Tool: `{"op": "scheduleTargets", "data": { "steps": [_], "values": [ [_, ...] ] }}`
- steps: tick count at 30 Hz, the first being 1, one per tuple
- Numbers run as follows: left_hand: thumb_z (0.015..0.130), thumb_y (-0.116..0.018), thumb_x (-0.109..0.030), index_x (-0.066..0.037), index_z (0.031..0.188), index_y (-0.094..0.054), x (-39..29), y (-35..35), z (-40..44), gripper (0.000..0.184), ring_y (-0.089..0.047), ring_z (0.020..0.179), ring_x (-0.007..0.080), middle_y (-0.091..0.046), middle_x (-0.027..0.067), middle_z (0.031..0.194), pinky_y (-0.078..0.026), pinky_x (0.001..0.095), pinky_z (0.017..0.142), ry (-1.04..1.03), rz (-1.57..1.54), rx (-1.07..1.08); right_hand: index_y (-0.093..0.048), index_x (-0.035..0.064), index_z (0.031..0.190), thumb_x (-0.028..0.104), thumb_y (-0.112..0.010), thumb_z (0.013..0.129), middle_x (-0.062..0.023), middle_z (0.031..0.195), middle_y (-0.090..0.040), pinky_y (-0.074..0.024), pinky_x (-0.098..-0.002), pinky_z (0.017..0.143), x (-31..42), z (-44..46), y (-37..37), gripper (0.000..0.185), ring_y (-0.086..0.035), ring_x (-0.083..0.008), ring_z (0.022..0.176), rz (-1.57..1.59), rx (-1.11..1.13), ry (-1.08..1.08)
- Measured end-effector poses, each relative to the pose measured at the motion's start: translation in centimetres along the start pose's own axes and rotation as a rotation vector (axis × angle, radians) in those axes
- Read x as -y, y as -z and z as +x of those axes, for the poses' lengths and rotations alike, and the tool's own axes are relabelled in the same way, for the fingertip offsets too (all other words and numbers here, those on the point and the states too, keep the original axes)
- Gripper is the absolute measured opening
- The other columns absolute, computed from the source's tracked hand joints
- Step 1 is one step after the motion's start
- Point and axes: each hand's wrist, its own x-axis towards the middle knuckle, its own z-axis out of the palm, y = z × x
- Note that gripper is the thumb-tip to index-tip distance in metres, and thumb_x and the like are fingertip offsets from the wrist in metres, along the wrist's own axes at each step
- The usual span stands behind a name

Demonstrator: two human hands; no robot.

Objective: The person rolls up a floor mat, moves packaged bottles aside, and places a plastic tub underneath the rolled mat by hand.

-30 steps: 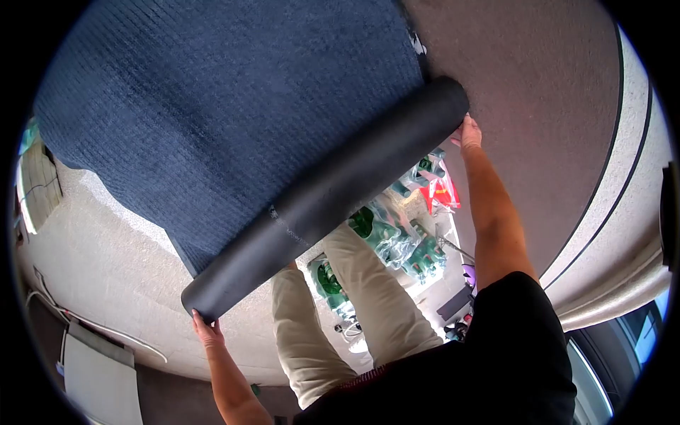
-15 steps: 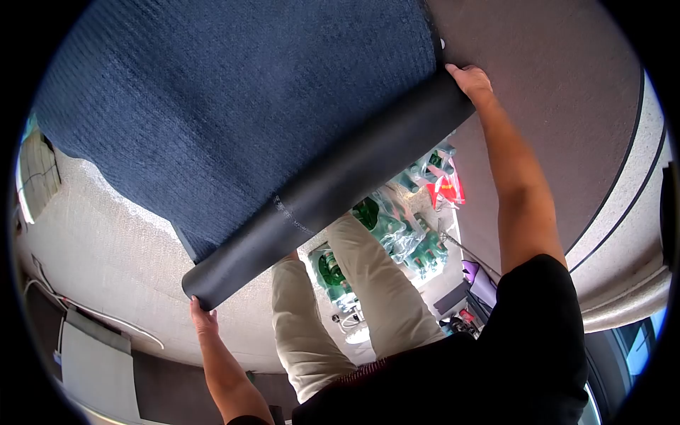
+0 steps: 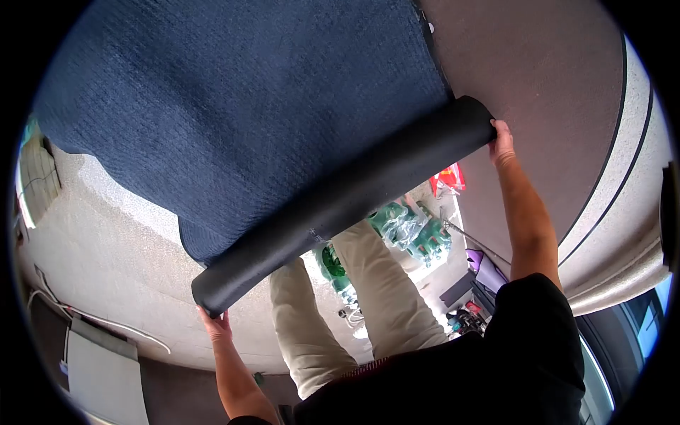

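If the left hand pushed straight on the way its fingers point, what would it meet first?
The near end of the black roll: the left hand appears to be touching it, though the exact contact and depth are hard to judge.

I wear a plain black shirt (image 3: 453,382) with short sleeves; the right sleeve (image 3: 535,308) is loose and ends above my elbow, and only the edge of the left sleeve (image 3: 249,421) shows. Below it come my pale beige trousers (image 3: 389,297), long-legged and softly creased. Between them runs a thin dark red strip (image 3: 365,370) flecked with white. My left hand (image 3: 218,326) and right hand (image 3: 502,144) are bare, as are both forearms.
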Motion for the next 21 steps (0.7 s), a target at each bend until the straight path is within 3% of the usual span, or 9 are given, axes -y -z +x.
{"op": "scheduleTargets", "data": {
  "steps": [1,4,5,10,11,12,14,18,21],
  "values": [
    [0.079,-0.060,-0.059,-0.013,0.115,-0.055,-0.8,-0.3,-0.8,0.058,-0.053,0.099,0.0112,-0.058,-0.0006,0.110,-0.048,0.0289,0.080,-0.005,0.071,-0.056,-0.059,0.0135,0.084,0.032,-0.066,0.077,0.0034,0.082,-0.057,-0.0403,-0.0264,0.068,0.3,-0.4,-0.6,0.021,-0.050,-0.0089,0.076,0.062,-0.029,-0.019],
    [0.080,-0.059,-0.058,-0.008,0.111,-0.056,-3.0,1.5,-0.7,0.059,-0.056,0.089,0.0117,-0.061,0.0016,0.101,-0.047,0.0290,0.075,0.041,0.519,0.052,-0.059,0.0128,0.080,0.038,-0.069,0.078,0.0027,0.085,-0.059,-0.0411,-0.0260,0.074,-0.3,1.6,1.0,0.027,-0.052,-0.0106,0.083,-0.033,0.061,0.010],
    [0.081,-0.059,-0.057,-0.006,0.105,-0.058,-3.0,1.5,-1.6,0.057,-0.057,0.080,0.0115,-0.062,0.0022,0.093,-0.046,0.0283,0.070,-0.047,0.490,0.045,-0.059,0.0128,0.080,0.038,-0.069,0.078,0.0027,0.085,-0.059,-0.0411,-0.0260,0.074,-0.5,2.1,2.5,0.027,-0.052,-0.0106,0.083,-0.025,0.065,0.007],
    [0.082,-0.061,-0.053,-0.006,0.106,-0.058,-3.0,3.9,-5.6,0.053,-0.055,0.088,0.0110,-0.061,0.0022,0.096,-0.044,0.0278,0.075,-0.215,0.409,0.074,-0.059,0.0163,0.080,0.035,-0.067,0.081,0.0037,0.085,-0.058,-0.0393,-0.0264,0.073,-2.4,0.7,4.6,0.020,-0.050,-0.0089,0.088,-0.001,0.061,-0.032],
    [0.082,-0.062,-0.051,-0.005,0.107,-0.059,-3.2,3.9,-6.7,0.052,-0.055,0.090,0.0111,-0.061,0.0022,0.097,-0.043,0.0276,0.078,-0.262,0.407,0.099,-0.059,0.0167,0.089,0.035,-0.065,0.082,0.0006,0.098,-0.059,-0.0452,-0.0323,0.077,-2.9,0.5,4.0,0.021,-0.051,-0.0118,0.096,-0.136,-0.038,-0.113],
    [0.082,-0.062,-0.051,-0.005,0.107,-0.059,-3.0,4.0,-7.2,0.052,-0.055,0.090,0.0111,-0.061,0.0022,0.097,-0.043,0.0276,0.078,-0.273,0.406,0.100,-0.055,0.0180,0.111,0.040,-0.059,0.086,-0.0005,0.119,-0.054,-0.0479,-0.0423,0.082,-4.6,1.5,3.7,0.034,-0.045,-0.0157,0.114,-0.189,-0.047,-0.199],
    [0.082,-0.066,-0.046,-0.003,0.109,-0.058,-1.9,5.0,-6.9,0.052,-0.053,0.097,0.0125,-0.061,0.0033,0.103,-0.041,0.0286,0.085,-0.290,0.516,0.146,-0.046,0.0207,0.127,0.042,-0.051,0.090,-0.0036,0.128,-0.049,-0.0513,-0.0486,0.080,-5.8,0.3,1.3,0.043,-0.043,-0.0243,0.118,-0.223,-0.104,-0.292],
    [0.081,-0.066,-0.047,-0.001,0.115,-0.056,1.1,5.9,-5.6,0.058,-0.056,0.095,0.0146,-0.060,0.0052,0.109,-0.041,0.0293,0.087,-0.254,0.439,0.097,-0.037,0.0230,0.136,0.039,-0.044,0.093,-0.0082,0.132,-0.046,-0.0539,-0.0491,0.075,-6.0,1.0,-0.4,0.046,-0.044,-0.0324,0.118,-0.296,-0.172,-0.305],
    [0.080,-0.063,-0.052,-0.004,0.118,-0.055,1.5,4.5,-6.4,0.062,-0.055,0.096,0.0138,-0.059,0.0036,0.110,-0.042,0.0283,0.084,-0.133,0.287,0.072,-0.038,0.0204,0.134,0.036,-0.033,0.096,-0.0212,0.123,-0.052,-0.0562,-0.0487,0.067,-4.5,0.1,-2.0,0.041,-0.055,-0.0399,0.107,-0.661,-0.307,-0.288]
  ]
}}
